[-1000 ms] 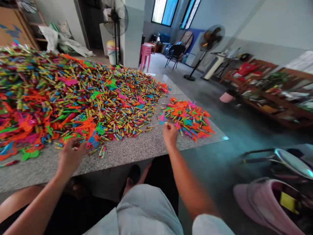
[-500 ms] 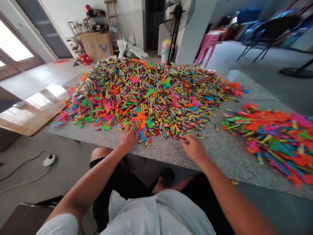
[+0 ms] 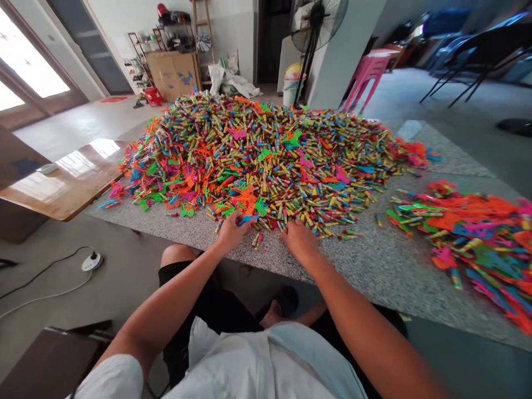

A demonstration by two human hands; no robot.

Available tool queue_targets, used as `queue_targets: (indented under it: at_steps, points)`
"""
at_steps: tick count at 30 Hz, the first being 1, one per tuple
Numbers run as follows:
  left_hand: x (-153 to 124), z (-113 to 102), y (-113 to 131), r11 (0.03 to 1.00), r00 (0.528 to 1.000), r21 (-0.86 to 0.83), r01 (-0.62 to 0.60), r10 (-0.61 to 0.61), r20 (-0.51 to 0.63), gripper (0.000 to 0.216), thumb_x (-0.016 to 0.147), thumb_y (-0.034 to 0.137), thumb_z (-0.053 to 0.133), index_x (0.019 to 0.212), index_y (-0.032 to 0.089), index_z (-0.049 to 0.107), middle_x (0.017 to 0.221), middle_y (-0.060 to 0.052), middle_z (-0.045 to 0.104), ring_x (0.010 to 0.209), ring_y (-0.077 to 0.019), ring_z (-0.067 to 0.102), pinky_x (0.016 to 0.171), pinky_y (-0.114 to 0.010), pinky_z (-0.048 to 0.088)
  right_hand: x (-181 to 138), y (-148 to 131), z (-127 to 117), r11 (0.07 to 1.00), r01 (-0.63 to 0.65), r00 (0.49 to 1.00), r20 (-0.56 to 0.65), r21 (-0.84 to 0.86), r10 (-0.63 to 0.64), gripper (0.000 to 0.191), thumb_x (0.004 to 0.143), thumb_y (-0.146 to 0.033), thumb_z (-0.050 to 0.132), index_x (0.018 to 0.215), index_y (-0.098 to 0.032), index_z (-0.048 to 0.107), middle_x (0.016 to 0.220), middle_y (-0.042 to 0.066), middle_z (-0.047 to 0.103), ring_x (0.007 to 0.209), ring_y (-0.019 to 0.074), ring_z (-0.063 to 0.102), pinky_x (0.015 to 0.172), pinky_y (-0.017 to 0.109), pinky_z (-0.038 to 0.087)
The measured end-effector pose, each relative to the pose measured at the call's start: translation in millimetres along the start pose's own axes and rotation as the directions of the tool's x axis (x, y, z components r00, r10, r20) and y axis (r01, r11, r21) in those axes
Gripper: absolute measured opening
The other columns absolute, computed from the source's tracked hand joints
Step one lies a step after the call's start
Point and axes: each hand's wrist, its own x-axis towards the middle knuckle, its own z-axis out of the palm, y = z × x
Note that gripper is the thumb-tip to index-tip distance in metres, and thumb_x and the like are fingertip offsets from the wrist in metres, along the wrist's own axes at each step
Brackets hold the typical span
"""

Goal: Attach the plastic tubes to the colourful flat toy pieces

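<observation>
A huge heap of small coloured plastic tubes and flat neon plastic pieces (image 3: 266, 149) covers a speckled stone table (image 3: 366, 266). A smaller pile of mostly orange and pink flat pieces (image 3: 469, 233) lies at the right. My left hand (image 3: 231, 230) is at the heap's near edge, its fingers closed on a blue flat piece (image 3: 248, 219). My right hand (image 3: 300, 239) rests close beside it at the same edge, fingers curled down into the tubes; what they hold is hidden.
A wooden tabletop (image 3: 62, 185) adjoins the stone table at the left. A power strip with a cable (image 3: 91, 260) lies on the floor. A standing fan (image 3: 316, 22), a pink stool (image 3: 368, 69), cardboard boxes and black chairs stand behind.
My view swung left from the small pile to the big heap. My right hand moved left from the small pile to the heap's near edge, beside my left hand.
</observation>
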Motion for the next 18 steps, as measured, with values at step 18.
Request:
queue_targets:
  at_steps: [18]
  points:
    - [-26.7,-26.2,40.1,0.779,0.887,-0.584,0.228,0.082,0.455,0.033,0.071,0.034,0.084,0.092,0.019,0.063,0.081,-0.001,0.072,0.059,-0.0109,0.062,0.049,-0.020,0.045,-28.3,-19.1,-46.1,-0.025,-0.051,0.982,0.045,0.998,-0.184,0.027,0.081,-0.038,0.070,0.097,-0.026,0.053,0.079,-0.002,0.070,0.054,0.0133,0.058,0.051,0.026,0.048]
